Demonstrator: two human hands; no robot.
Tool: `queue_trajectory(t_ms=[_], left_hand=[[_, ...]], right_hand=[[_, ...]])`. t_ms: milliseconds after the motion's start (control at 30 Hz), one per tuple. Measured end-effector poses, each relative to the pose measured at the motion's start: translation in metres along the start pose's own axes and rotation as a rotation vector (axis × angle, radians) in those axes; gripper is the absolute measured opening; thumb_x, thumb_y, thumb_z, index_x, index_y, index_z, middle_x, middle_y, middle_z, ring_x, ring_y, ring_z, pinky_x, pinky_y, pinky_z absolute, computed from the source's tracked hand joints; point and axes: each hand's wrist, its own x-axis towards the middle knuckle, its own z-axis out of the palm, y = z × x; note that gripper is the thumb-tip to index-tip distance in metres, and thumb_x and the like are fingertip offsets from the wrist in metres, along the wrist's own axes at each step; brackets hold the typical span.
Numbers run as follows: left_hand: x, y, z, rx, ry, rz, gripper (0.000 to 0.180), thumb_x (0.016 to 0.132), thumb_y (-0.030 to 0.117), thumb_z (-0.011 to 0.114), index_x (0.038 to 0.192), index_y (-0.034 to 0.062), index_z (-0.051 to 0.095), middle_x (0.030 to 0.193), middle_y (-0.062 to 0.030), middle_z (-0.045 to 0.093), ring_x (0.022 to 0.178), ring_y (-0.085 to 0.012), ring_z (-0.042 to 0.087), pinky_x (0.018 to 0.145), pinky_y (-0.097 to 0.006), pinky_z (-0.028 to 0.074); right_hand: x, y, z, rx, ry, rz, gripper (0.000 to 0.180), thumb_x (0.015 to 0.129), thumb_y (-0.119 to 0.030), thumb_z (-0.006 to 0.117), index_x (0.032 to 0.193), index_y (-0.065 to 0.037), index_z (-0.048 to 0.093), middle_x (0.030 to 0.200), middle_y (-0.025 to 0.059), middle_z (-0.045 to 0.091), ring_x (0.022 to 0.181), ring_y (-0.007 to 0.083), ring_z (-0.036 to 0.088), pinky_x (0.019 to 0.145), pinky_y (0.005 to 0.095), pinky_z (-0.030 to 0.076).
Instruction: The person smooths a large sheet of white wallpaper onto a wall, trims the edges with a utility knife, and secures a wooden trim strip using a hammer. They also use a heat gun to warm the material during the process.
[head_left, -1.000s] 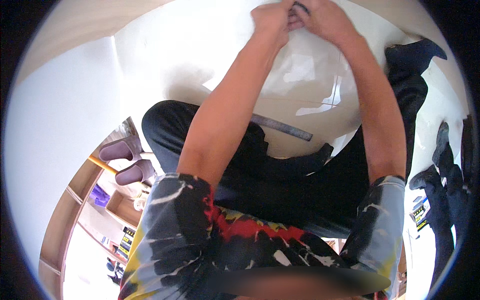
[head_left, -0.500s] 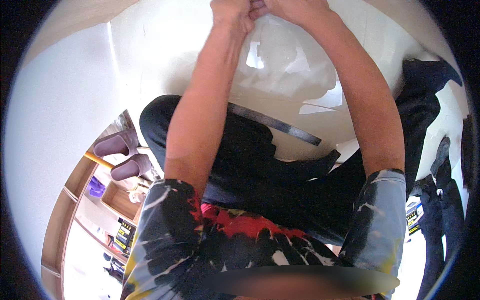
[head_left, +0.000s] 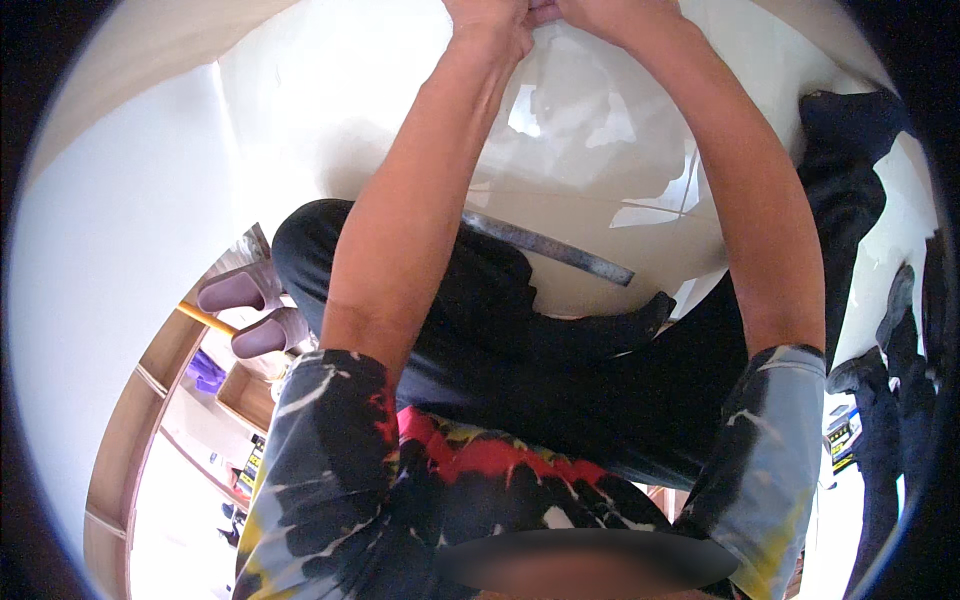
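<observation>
Both my arms stretch forward to the top edge of the head view, where my hands are partly cut off. My left hand (head_left: 492, 18) and my right hand (head_left: 612, 16) meet there, with curled fingers pressed close between them. Whatever they grip lies out of sight beyond the edge. Below them spreads a glossy pale tiled floor (head_left: 560, 165) with bright reflections. A flat grey metal strip (head_left: 560, 252), like a steel ruler, lies in front of my folded legs (head_left: 580, 390) in black trousers, its left end behind my left forearm.
Mauve slippers (head_left: 232, 292) sit at the left by a wooden shelf frame (head_left: 160, 375). A white wall (head_left: 120, 230) rises at far left. Dark cloth shapes (head_left: 875, 430), perhaps legs or trousers, lie at right, beside a small printed package (head_left: 843, 440).
My hands have shifted slightly right and up in the view, still close together. The floor strip appears a little higher and to the left, as the whole view has moved a little.
</observation>
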Motion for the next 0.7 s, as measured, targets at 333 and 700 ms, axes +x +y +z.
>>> queue_trajectory(t_ms=[333,700], left_hand=[[-0.020,-0.013,0.046,0.025,-0.141,-0.057,0.026,0.103,0.015,0.066,0.096,-0.0096,0.065,0.084,-0.0172,0.068,0.067,-0.0253,0.068,0.059,-0.037,0.061],[-0.053,0.073,-0.164,0.905,-0.195,0.247,0.035,0.102,0.021,0.065,0.124,-0.0064,0.068,0.108,-0.0172,0.076,0.091,-0.0233,0.075,0.077,-0.033,0.062]], right_hand=[[-0.024,0.034,-0.025,-0.252,-0.004,0.006,0.025,0.094,-0.025,0.060,0.110,-0.008,0.069,0.107,0.0196,0.073,0.102,0.0388,0.068,0.090,0.0491,0.054],[-0.066,-0.083,0.115,0.167,0.179,0.619,0.053,0.099,-0.035,0.062,0.142,-0.005,0.054,0.110,0.0248,0.066,0.099,0.0416,0.069,0.089,0.0491,0.055]])
